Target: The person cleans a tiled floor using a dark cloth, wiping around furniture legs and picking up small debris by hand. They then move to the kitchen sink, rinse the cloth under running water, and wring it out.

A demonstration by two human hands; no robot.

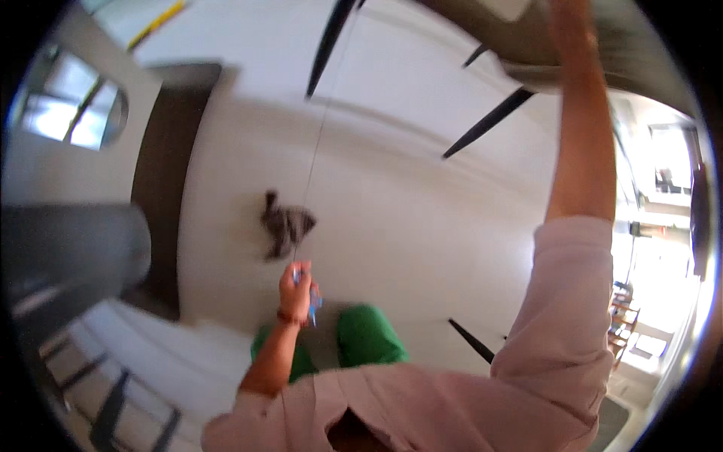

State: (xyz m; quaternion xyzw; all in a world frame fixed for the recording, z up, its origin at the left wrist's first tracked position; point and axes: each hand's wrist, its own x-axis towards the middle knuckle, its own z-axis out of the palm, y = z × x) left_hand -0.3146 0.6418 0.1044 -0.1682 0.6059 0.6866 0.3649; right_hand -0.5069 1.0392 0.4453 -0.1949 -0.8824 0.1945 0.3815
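Note:
My left hand (296, 296), with a reddish band at its wrist, is closed around a small blue and clear object (314, 305) whose exact kind I cannot make out. A thin dark cord (318, 135) runs from this hand up over the pale floor toward the top edge. Just beyond the hand lies a blurred, dark brown striped thing (288, 225) on the floor; whether it is a small animal or a soft toy cannot be told. My right arm reaches up along the right side, and its hand is out of view past the top edge.
Dark tapered furniture legs (488, 121) stand ahead beneath a brownish seat (531, 70). At left are a dark brown panel (166, 169), a grey rounded piece of furniture (73, 243) and a window (73, 104). A yellow stick (155, 25) is at upper left.

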